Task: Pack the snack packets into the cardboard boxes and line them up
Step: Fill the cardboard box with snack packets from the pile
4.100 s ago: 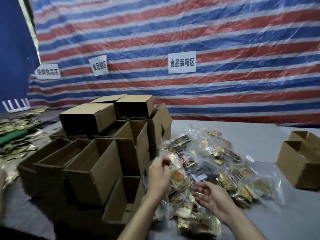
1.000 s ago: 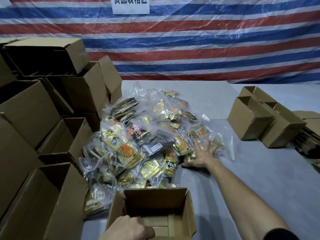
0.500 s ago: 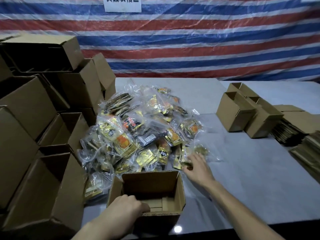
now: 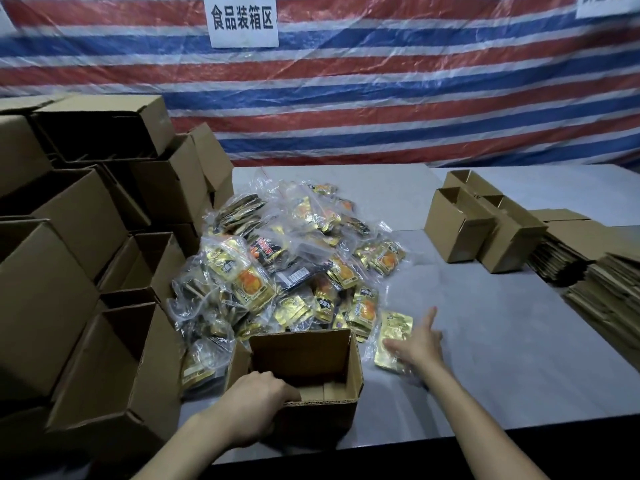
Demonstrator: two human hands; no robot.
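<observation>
An open cardboard box (image 4: 351, 362) stands at the table's near edge, with no packets visible inside. My left hand (image 4: 256, 407) grips its near left rim, fingers curled over the edge. A heap of snack packets (image 4: 277, 265) in clear bags lies just behind the box. My right hand (image 4: 417, 344) lies flat with fingers spread on a gold snack packet (image 4: 394, 329) to the right of the box, pressing it against the table.
Open empty cardboard boxes (image 4: 86, 244) are stacked high along the left. Two more open boxes (image 4: 485, 223) sit at the right, beside stacks of flattened cartons (image 4: 595, 271). A striped tarp wall with a paper sign (image 4: 242, 20) closes the back. The grey table (image 4: 502, 341) ends at a dark near edge.
My right hand has pulled a gold packet out of the heap toward me, to the right of the box. My left hand keeps its grip on the box's rim.
</observation>
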